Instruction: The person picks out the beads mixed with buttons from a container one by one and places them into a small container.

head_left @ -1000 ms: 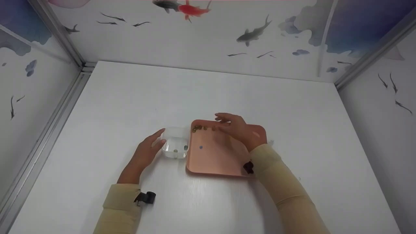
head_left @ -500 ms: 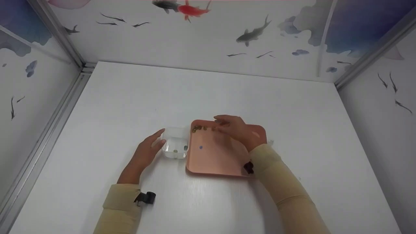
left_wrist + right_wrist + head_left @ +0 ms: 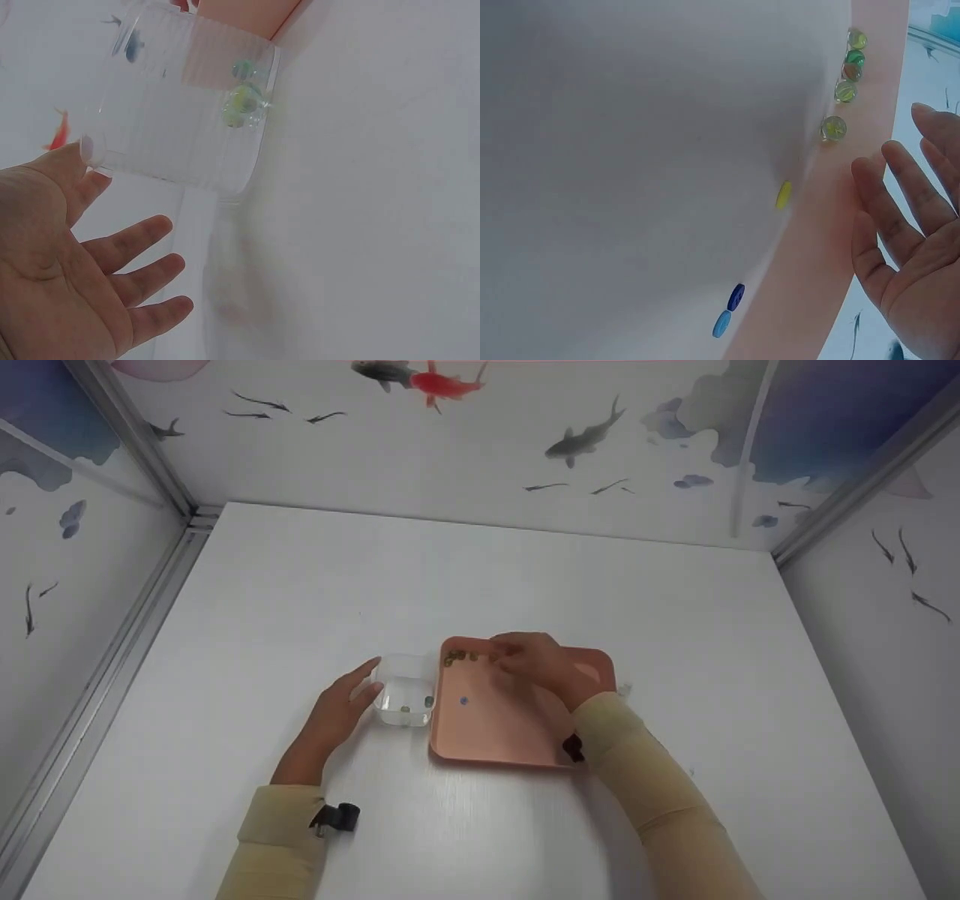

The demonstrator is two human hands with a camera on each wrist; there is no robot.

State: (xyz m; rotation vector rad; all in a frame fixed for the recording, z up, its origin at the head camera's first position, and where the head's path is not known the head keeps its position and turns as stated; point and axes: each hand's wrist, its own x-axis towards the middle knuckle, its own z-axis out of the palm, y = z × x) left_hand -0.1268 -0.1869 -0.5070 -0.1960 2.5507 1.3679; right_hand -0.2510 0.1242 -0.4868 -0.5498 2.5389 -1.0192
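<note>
My left hand point(image 3: 336, 712) rests its thumb and a finger against the side of a clear plastic container point(image 3: 403, 669), its other fingers spread. Green and yellow glass marbles point(image 3: 244, 97) lie inside the container. Over the back edge of a pink tray point(image 3: 495, 735) hovers my right hand point(image 3: 538, 660), its fingers loosely bent and nothing seen between them. A clear marble point(image 3: 834, 128) with a yellow-green core lies closest to these fingers. Several more marbles point(image 3: 846, 91) line the tray's back edge, towards its left corner.
A small blue disc point(image 3: 463, 700) lies in the left part of the tray. Along the tray's back side are a yellow button-like disc point(image 3: 783, 195) and two blue ones point(image 3: 736, 297). Walls with fish prints enclose the white table point(image 3: 315, 570).
My right hand has come down and slightly nearer, its fingertips closer to the end marble of the row. My left hand and the container stay put.
</note>
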